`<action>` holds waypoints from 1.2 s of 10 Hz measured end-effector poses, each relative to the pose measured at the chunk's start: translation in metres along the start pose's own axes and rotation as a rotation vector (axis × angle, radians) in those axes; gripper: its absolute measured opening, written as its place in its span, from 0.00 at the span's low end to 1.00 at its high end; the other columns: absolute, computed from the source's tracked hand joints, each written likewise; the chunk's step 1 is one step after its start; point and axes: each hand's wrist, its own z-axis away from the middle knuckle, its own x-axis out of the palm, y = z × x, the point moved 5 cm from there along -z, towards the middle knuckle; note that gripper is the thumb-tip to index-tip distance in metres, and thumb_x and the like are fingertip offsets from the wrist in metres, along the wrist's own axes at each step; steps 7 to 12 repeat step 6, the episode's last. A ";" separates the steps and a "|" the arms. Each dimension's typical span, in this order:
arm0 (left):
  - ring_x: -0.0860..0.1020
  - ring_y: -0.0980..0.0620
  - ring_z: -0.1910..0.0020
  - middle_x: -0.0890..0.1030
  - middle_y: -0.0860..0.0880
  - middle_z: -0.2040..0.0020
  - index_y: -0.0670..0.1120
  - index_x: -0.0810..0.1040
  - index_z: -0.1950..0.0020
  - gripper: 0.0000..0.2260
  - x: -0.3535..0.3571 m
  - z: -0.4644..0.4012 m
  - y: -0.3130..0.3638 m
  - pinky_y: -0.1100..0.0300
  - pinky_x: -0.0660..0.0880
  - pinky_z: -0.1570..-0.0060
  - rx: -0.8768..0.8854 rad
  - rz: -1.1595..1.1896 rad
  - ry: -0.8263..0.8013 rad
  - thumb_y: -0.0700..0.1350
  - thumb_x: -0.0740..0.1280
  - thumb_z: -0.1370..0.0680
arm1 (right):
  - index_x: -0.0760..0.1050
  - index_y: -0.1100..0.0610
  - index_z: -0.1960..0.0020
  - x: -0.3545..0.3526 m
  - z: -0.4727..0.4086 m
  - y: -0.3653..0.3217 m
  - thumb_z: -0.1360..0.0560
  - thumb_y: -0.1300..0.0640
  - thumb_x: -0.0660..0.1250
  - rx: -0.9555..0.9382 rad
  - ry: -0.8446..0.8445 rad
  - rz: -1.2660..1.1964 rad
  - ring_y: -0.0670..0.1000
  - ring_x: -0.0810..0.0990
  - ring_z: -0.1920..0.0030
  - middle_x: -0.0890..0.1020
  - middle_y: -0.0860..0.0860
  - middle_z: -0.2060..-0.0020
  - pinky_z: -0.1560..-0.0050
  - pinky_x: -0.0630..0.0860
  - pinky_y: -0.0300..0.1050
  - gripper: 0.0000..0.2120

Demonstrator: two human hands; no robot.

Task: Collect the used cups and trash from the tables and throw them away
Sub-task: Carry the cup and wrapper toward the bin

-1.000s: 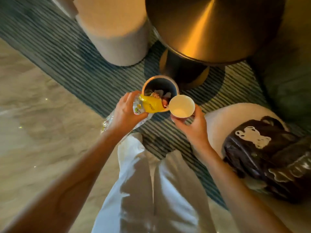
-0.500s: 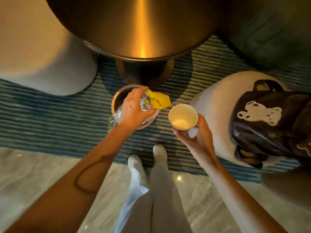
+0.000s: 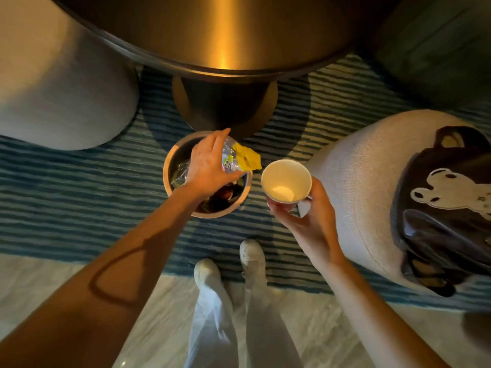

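While the person stands over the bin (image 3: 170,166), set on the rug beside the table (image 3: 225,49) base, L hand (image 3: 210,166) hangs above its mouth w/ fingers curled round a wrapper (image 3: 240,159), clear plastic w/ a yellow end, not yet released. R hand (image 3: 308,224) is just right of the bin, fingertips pinching an upright paper cup (image 3: 286,180); cup interior looks empty. Progress, judged: late stage for these items. Bin already holds some trash; wrapper and cup both remain to drop. Whether other tables need clearing cannot be told. Bag (image 3: 446,208) lies on a stool (image 3: 356,181), right.
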 end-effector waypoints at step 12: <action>0.69 0.40 0.34 0.71 0.41 0.34 0.43 0.70 0.32 0.20 -0.101 0.115 -0.066 0.44 0.64 0.33 -0.212 -0.373 0.067 0.50 0.62 0.22 | 0.57 0.56 0.25 0.164 -0.059 0.002 0.35 0.54 0.78 -0.041 -0.289 0.514 0.56 0.63 0.27 0.65 0.55 0.28 0.29 0.66 0.53 0.46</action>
